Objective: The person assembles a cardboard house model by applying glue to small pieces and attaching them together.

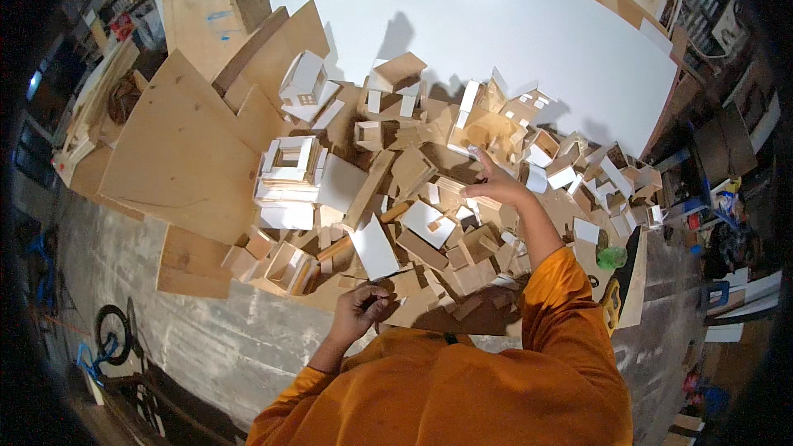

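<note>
My right hand (502,187) reaches over a pile of small wood and white board pieces, thumb and index finger spread apart. Its index fingertip is at the near edge of a roofless model building (487,128) with white walls; I cannot tell whether it touches. Low at the table's near edge, my left hand (360,314) is curled closed. A tiny pale sliver (403,301) shows near its fingertips, but what the fingers hold, if anything, is unclear. A white board piece (375,249) lies just beyond that hand. Left of it stands a small open wooden box (291,268).
Model houses include a white one (304,81) and a square-topped one (289,167). Large plywood sheets (178,149) lean at the left. A white board surface (496,25) spans the back. A green ball-like object (611,258) and a yellow tool (611,304) sit at right.
</note>
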A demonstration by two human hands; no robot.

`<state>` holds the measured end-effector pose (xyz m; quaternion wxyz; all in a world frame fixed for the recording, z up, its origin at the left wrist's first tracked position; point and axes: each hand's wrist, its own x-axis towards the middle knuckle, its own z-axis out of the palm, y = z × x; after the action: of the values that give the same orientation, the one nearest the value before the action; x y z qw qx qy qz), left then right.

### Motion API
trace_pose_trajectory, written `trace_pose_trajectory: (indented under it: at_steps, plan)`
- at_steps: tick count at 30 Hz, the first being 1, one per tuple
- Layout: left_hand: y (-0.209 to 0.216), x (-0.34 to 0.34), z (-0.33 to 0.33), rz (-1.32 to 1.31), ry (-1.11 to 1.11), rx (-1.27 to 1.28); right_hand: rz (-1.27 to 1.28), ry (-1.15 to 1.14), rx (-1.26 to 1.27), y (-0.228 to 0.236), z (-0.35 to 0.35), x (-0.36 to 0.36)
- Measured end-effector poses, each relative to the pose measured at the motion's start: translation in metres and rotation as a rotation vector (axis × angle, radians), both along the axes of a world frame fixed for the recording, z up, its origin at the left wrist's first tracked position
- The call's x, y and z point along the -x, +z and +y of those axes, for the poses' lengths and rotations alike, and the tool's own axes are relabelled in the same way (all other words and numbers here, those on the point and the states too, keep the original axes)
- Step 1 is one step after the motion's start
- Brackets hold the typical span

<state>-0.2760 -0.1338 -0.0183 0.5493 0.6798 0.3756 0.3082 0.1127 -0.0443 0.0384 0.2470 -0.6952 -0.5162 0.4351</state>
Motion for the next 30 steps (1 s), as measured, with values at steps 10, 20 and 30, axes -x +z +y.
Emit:
trace_pose_trajectory:
  at_steps: [10, 20, 30]
  plan:
    - [-0.003, -0.001, 0.001, -0.007, 0.005, 0.004, -0.018, 0.045, -0.203, -0.006, -0.015, 0.077]
    - [-0.004, -0.001, -0.002, -0.035, 0.029, 0.122, -0.098, 0.226, -0.384, -0.004, -0.054, 0.168]
    - [0.000, 0.001, -0.002, -0.030, 0.021, 0.105, -0.310, 0.127, -0.323, -0.006, -0.030, 0.104]
